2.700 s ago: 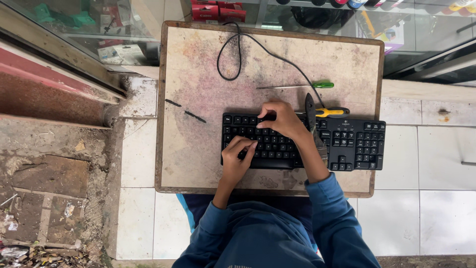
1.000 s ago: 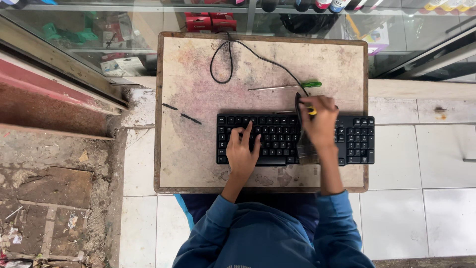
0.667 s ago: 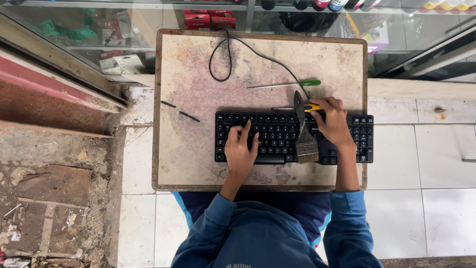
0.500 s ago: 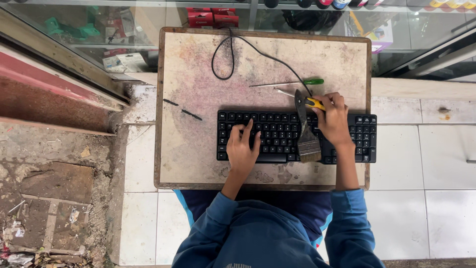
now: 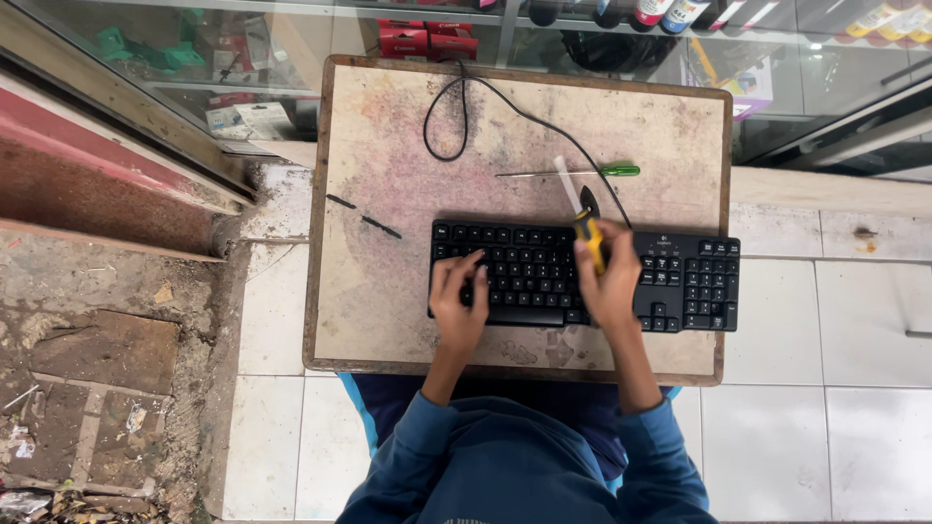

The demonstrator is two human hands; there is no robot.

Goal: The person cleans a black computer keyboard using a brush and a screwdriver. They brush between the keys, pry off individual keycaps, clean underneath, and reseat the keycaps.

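Keyboard (image 5: pixel 582 277) lies flat on the worn board (image 5: pixel 388 320); left hand (image 5: pixel 458 301) rests open on its keys, steadying it. Right hand (image 5: pixel 610 281) grips a yellow-handled brush (image 5: pixel 582 218) over mid-keyboard. Judged light, rigid plastic, keycaps loose-prone: hold by the case edges.

Hands (image 5: pixel 458 301) on black keyboard (image 5: pixel 582 275)

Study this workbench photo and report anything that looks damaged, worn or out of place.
The wooden board under the black keyboard is badly worn: stained pinkish and scuffed, with chipped edges. Two small dark strips lie loose left of the keyboard. The right hand holds a yellow-handled tool over the keys, an odd thing to have there.
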